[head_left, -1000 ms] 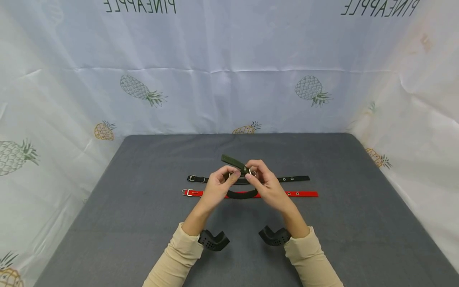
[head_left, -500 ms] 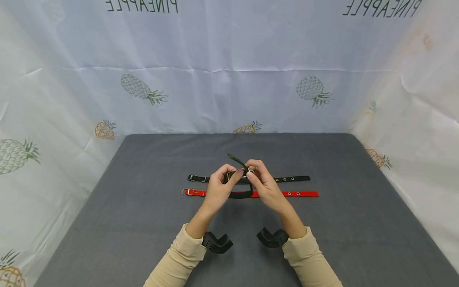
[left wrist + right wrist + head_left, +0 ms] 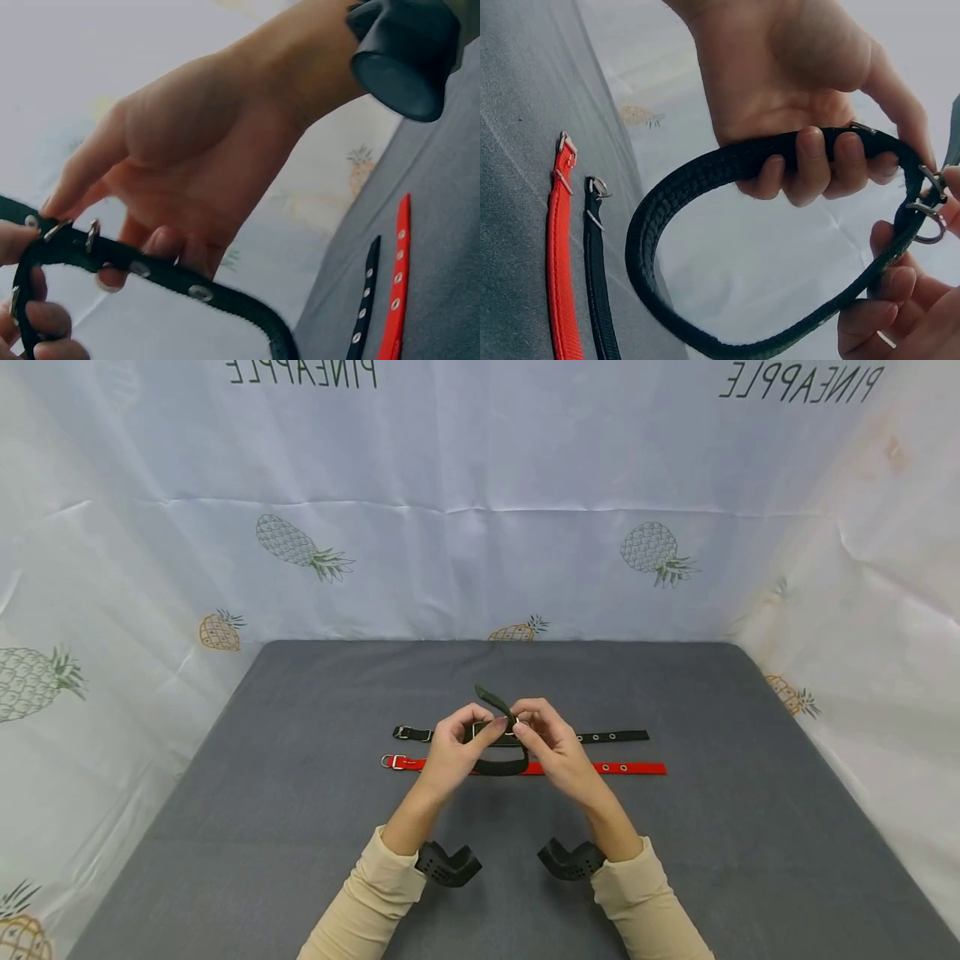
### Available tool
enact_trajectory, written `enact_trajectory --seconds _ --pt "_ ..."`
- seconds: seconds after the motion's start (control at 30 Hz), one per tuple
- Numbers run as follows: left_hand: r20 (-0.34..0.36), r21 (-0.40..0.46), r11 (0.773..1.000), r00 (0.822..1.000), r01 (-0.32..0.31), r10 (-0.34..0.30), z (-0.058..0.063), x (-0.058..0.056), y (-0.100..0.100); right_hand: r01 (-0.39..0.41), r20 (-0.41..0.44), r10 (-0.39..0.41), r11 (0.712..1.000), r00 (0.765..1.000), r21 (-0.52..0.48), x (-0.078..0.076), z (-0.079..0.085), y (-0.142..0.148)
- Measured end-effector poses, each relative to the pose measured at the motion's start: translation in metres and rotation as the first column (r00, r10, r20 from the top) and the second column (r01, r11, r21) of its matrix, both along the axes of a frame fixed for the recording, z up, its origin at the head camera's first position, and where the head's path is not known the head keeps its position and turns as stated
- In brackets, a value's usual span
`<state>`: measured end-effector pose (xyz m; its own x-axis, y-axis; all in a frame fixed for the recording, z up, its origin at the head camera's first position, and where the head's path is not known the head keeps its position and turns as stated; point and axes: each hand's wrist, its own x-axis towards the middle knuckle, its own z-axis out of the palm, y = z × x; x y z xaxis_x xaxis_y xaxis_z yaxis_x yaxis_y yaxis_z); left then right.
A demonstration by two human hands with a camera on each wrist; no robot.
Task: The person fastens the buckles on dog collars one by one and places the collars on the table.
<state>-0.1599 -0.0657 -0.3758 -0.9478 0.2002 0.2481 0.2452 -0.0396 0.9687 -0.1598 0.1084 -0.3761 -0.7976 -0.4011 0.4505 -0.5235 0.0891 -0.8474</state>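
A dark green buckled collar (image 3: 500,767) is bent into a loop between the two hands, its free tail (image 3: 491,698) sticking up and away. In the head view the left hand (image 3: 452,752) grips the collar from the left. The right hand (image 3: 558,750) pinches it near the metal hardware. Several eyelets show along the band in the left wrist view, beside a metal buckle (image 3: 57,229) and a narrow keeper (image 3: 92,236). A D-ring (image 3: 931,225) hangs by the fingertips in the right wrist view. Fingers partly hide the buckle.
Below the hands a black collar (image 3: 618,736) and a red collar (image 3: 630,768) lie flat and roughly parallel on the grey cloth-covered table (image 3: 315,827). Their buckles point left, eyelets right. A pineapple-print curtain (image 3: 480,568) stands behind the table and at both sides.
The green tail has swung from pointing left to a steeper, narrower angle. The hanging loop has become narrower. Both hands stay near the same spot with slight shifts.
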Motion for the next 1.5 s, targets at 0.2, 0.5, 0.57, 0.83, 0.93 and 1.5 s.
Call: enact_trajectory --seconds 0.2,0.5,0.57,0.83,0.93,1.5 --pt "0.026 -0.011 0.997 0.997 0.075 -0.074 -0.0016 -0.0031 -0.0049 0.051 -0.016 -0.051 0.998 0.999 0.024 0.0021 0.0026 0.0021" --pt "0.055 -0.071 0.993 0.994 0.097 -0.093 -0.0019 -0.0034 -0.0036 -0.047 0.076 0.054 0.994 0.996 -0.095 0.0002 0.0033 0.0048" --pt "0.047 -0.069 0.992 0.994 0.107 -0.103 -0.0008 -0.0031 -0.0033 -0.059 0.134 0.078 0.988 0.988 -0.141 -0.0001 0.0042 0.0054" --pt "-0.078 0.004 0.99 0.988 0.138 -0.137 -0.0007 -0.0019 -0.0055 -0.013 0.232 0.079 0.962 0.97 -0.271 -0.0017 0.0048 0.0083" --pt "-0.101 -0.003 0.991 0.986 0.137 -0.136 -0.0006 -0.0018 -0.0057 -0.01 0.228 0.076 0.96 0.971 -0.28 -0.0016 0.005 0.0085" --pt "-0.13 -0.009 0.993 0.984 0.117 -0.117 -0.005 -0.0044 -0.0049 0.026 0.251 0.063 0.942 0.966 -0.334 0.0004 0.007 0.0088"
